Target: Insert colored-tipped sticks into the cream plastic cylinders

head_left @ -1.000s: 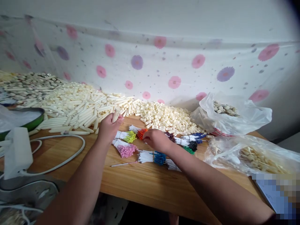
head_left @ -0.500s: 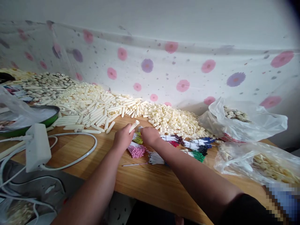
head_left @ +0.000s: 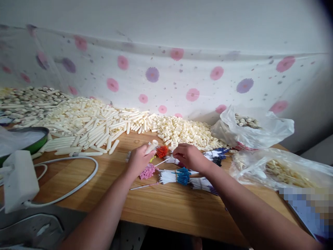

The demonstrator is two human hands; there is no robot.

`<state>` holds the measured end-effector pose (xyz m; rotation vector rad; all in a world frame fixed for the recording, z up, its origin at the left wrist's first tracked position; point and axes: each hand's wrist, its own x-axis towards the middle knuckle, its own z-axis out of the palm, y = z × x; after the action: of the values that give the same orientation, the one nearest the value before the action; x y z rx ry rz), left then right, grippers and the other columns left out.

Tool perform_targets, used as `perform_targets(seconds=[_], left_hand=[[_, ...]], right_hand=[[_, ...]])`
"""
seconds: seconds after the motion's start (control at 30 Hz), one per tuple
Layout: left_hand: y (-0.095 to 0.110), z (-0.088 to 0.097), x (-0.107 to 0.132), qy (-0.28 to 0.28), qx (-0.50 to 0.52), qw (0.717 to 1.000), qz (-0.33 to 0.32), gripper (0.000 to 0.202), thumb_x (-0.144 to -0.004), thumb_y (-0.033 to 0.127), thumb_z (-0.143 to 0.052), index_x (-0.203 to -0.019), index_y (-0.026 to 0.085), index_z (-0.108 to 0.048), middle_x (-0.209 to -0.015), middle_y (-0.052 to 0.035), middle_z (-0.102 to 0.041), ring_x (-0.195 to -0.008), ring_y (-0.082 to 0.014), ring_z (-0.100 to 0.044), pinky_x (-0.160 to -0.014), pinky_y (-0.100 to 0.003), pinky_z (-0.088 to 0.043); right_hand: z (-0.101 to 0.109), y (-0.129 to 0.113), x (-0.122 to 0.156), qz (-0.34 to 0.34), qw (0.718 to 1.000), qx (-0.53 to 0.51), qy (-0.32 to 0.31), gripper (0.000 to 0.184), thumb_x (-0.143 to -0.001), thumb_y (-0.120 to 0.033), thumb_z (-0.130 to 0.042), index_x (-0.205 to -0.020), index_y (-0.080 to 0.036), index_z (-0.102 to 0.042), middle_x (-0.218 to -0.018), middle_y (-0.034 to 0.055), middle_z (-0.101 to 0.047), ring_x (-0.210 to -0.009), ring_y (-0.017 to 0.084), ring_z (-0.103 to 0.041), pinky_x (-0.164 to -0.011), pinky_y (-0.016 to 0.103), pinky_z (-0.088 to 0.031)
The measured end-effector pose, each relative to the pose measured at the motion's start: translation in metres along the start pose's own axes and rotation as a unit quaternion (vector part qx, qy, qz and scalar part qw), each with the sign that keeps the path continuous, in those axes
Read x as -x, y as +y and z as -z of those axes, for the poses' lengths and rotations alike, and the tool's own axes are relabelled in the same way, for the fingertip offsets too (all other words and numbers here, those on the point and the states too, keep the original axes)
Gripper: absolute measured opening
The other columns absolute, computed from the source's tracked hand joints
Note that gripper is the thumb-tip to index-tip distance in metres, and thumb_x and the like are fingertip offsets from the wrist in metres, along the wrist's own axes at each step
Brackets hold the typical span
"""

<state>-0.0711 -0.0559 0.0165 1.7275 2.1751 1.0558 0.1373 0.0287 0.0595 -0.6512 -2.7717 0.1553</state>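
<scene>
My left hand is closed round a cream plastic tube, tilted with its open end up to the right. My right hand is pinched on a thin white refill stick that points toward the tube's mouth. Under and around both hands lie bundles of refills with coloured tips: pink, orange, blue, and dark ones further right. A single loose refill lies nearer to me on the wooden table.
A long heap of cream tubes and a heap of small ribbed cream parts line the back. Two plastic bags of parts sit right. A green tray, a white power adapter and its cable lie left.
My right hand has drawn back to the right, pulling one refill out of the bundles. My left hand has stayed over the pink bundle with the tube. The camera view has shifted slightly.
</scene>
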Motion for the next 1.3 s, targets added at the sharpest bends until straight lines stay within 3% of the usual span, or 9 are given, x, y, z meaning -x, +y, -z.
perform_targets(seconds=[0.13,0.23,0.4,0.6,0.83,0.93,1.03,1.13,1.3], left_hand=[[0.045,-0.013,0.016,-0.153,0.178,0.972,-0.005,0.013,-0.070,0.032,-0.065,-0.070,0.019,-0.065,-0.058,0.0023,-0.062,-0.052,-0.0154,-0.055,-0.046,-0.024,-0.037],[0.064,-0.021,0.023,-0.143,0.226,0.964,0.007,0.012,-0.072,0.028,-0.061,-0.063,0.020,-0.061,-0.051,0.0040,-0.055,-0.045,-0.0126,-0.047,-0.043,-0.024,-0.034],[0.070,-0.038,0.024,-0.139,0.300,0.944,-0.008,0.023,-0.077,0.035,-0.060,-0.061,0.018,-0.058,-0.054,0.0037,-0.054,-0.046,-0.0102,-0.045,-0.045,-0.023,-0.036],[0.070,-0.056,0.024,-0.136,0.325,0.936,-0.024,0.022,-0.078,0.034,-0.062,-0.065,0.017,-0.060,-0.060,0.0014,-0.058,-0.057,-0.0128,-0.053,-0.056,-0.025,-0.043],[0.072,-0.054,0.027,-0.165,0.329,0.923,-0.109,0.018,-0.081,0.028,-0.062,-0.066,0.017,-0.063,-0.062,0.0001,-0.062,-0.059,-0.0131,-0.057,-0.056,-0.025,-0.046],[0.072,-0.054,0.027,-0.052,0.287,0.937,-0.190,0.009,-0.081,0.025,-0.064,-0.074,0.018,-0.066,-0.071,-0.0012,-0.065,-0.067,-0.0143,-0.060,-0.062,-0.027,-0.048],[0.072,-0.053,0.026,0.095,0.210,0.941,-0.249,0.006,-0.079,0.019,-0.066,-0.073,0.019,-0.065,-0.070,0.0000,-0.061,-0.066,-0.0133,-0.058,-0.064,-0.027,-0.046],[0.071,-0.054,0.026,0.108,0.186,0.941,-0.261,0.010,-0.079,0.016,-0.066,-0.070,0.018,-0.062,-0.066,0.0010,-0.058,-0.062,-0.0124,-0.055,-0.060,-0.025,-0.044],[0.070,-0.057,0.028,0.082,0.211,0.939,-0.260,0.012,-0.080,0.012,-0.064,-0.069,0.018,-0.061,-0.070,0.0015,-0.057,-0.065,-0.0114,-0.055,-0.060,-0.024,-0.044]], right_hand=[[0.003,0.000,0.022,0.061,0.988,-0.121,0.077,0.013,-0.082,-0.009,-0.056,-0.076,-0.014,-0.065,-0.070,0.0014,-0.059,-0.065,0.010,-0.051,-0.062,0.021,-0.038],[-0.002,0.006,0.032,0.007,0.958,-0.268,0.098,0.006,-0.081,-0.015,-0.060,-0.081,-0.014,-0.066,-0.070,0.0005,-0.058,-0.063,0.010,-0.050,-0.060,0.021,-0.040],[-0.015,0.022,0.048,-0.054,0.825,-0.551,0.113,0.023,-0.080,-0.034,-0.066,-0.093,-0.015,-0.066,-0.079,0.0029,-0.066,-0.072,0.012,-0.061,-0.069,0.027,-0.050],[-0.021,0.021,0.059,-0.091,0.746,-0.643,0.146,0.019,-0.076,-0.032,-0.072,-0.089,-0.018,-0.070,-0.076,0.0008,-0.071,-0.070,0.011,-0.066,-0.071,0.027,-0.054],[-0.009,0.019,0.063,0.017,0.843,-0.512,0.162,0.013,-0.083,-0.028,-0.065,-0.087,-0.017,-0.068,-0.081,0.0031,-0.069,-0.073,0.011,-0.063,-0.068,0.026,-0.052],[0.002,0.015,0.068,0.048,0.899,-0.376,0.220,0.009,-0.087,-0.021,-0.059,-0.080,-0.016,-0.063,-0.074,0.0023,-0.064,-0.068,0.011,-0.059,-0.063,0.025,-0.049],[0.017,0.005,0.080,0.046,0.875,-0.322,0.358,0.006,-0.087,-0.014,-0.056,-0.087,-0.019,-0.059,-0.078,0.0028,-0.065,-0.074,0.013,-0.061,-0.068,0.029,-0.051],[0.036,-0.010,0.094,0.063,0.825,-0.294,0.478,0.013,-0.086,-0.012,-0.055,-0.094,-0.021,-0.059,-0.081,0.0039,-0.066,-0.080,0.017,-0.065,-0.070,0.034,-0.054],[0.054,-0.027,0.103,0.116,0.892,-0.217,0.380,0.011,-0.085,-0.011,-0.054,-0.086,-0.020,-0.060,-0.078,0.0045,-0.069,-0.075,0.017,-0.067,-0.066,0.032,-0.056]])
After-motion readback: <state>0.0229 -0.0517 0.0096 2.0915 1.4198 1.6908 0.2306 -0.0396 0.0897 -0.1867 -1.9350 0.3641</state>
